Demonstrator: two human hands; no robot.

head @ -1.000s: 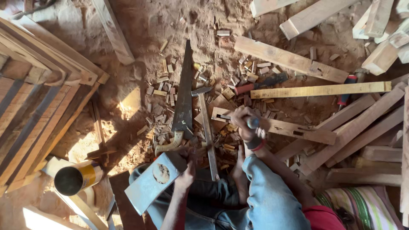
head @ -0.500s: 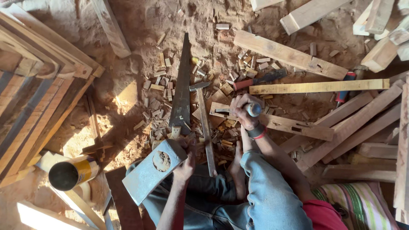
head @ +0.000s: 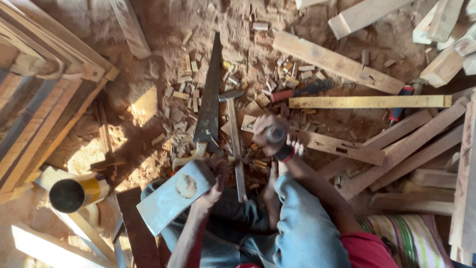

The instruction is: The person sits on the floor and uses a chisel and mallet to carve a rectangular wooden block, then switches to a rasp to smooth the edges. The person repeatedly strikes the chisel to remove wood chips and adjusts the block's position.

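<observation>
Left hand (head: 214, 179): fingers curled shut around one end of a flat grey board (head: 174, 196), which bears a round pale patch and slants down toward the near-left of the dirt floor (head: 163, 30), above the person's knee.

Right hand (head: 271, 135): closed in a fist around a dark cylindrical handle (head: 275, 133); the tool's working end is hidden, so its kind cannot be told. The hand sits mid-floor, over the scatter of small wood offcuts (head: 184, 95).

Handsaw (head: 210, 99): lying flat, blade tip pointing to the far edge, pale handle nearest the grey board.

Hammer (head: 234, 139): lying just right of the saw, head away from the person, wooden shaft running between the two hands.

Yellow ruler-like strip (head: 369, 101): lying crosswise at the right, among long timber battens (head: 337, 63).

Yellow-banded can (head: 77, 192): on its side, near-left, open mouth facing the camera.

Stacked wooden frames (head: 44, 89): along the left edge.
</observation>
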